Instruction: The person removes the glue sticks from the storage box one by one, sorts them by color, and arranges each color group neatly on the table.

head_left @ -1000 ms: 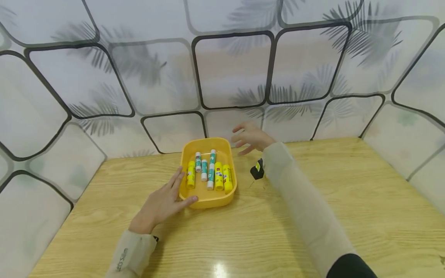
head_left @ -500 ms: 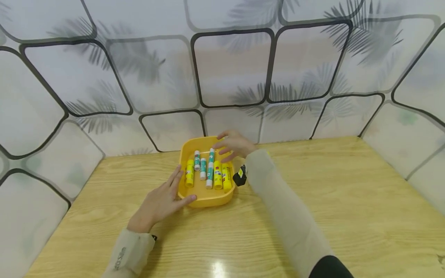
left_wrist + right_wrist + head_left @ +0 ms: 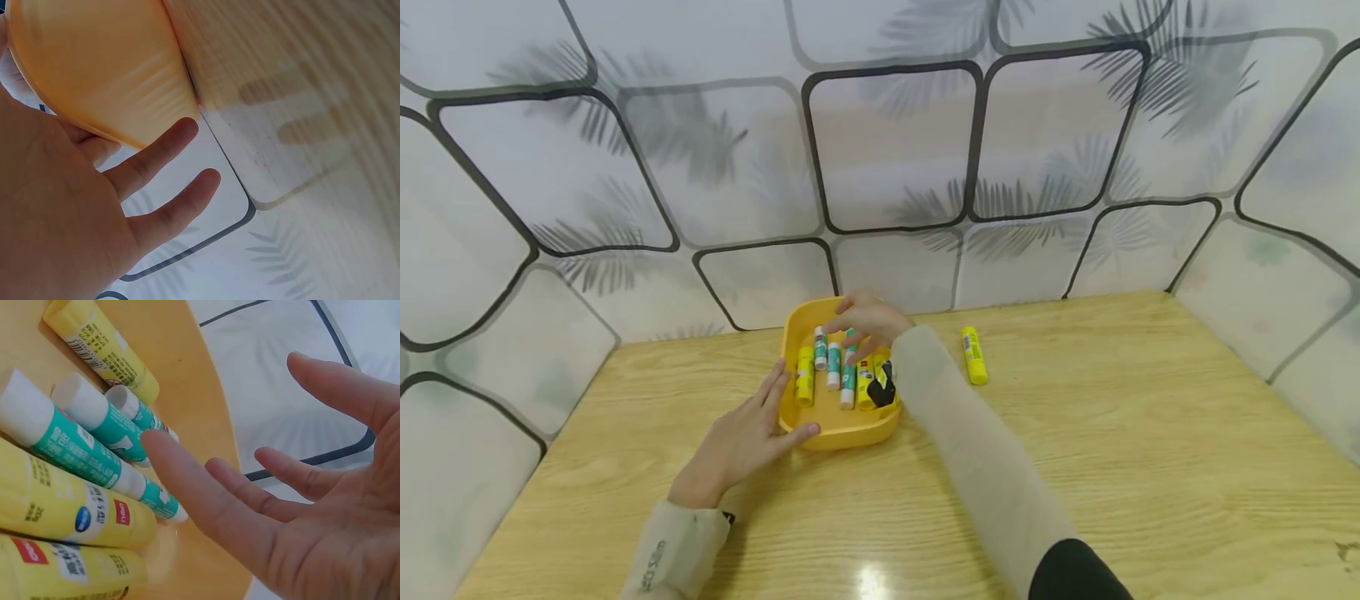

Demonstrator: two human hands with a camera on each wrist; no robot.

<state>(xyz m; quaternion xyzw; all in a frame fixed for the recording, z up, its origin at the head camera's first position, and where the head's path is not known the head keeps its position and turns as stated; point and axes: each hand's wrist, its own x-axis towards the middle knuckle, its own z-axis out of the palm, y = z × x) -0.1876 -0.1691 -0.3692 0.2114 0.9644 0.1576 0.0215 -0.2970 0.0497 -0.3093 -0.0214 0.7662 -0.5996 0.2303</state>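
A yellow plastic tray (image 3: 842,435) on the table holds several glue sticks, some yellow and some teal with white caps. My left hand (image 3: 733,442) rests against the tray's left side, its fingers along the wall and the thumb at the near rim. In the left wrist view, two outstretched fingers (image 3: 194,194) stand clear of the tray wall (image 3: 106,69). Over the tray's right half hovers my right hand (image 3: 872,323), fingers loosely spread and nothing held. The right wrist view shows it near a teal glue stick (image 3: 75,450) and a yellow glue stick (image 3: 81,509).
One yellow glue stick (image 3: 974,356) lies on the wooden table (image 3: 1112,433), right of the tray. A patterned panel (image 3: 895,150) stands close behind the tray, with side panels at left and right.
My right hand has moved left from beyond the tray's right edge to above the glue sticks. The yellow glue stick on the table has come into view. My left hand stays at the tray.
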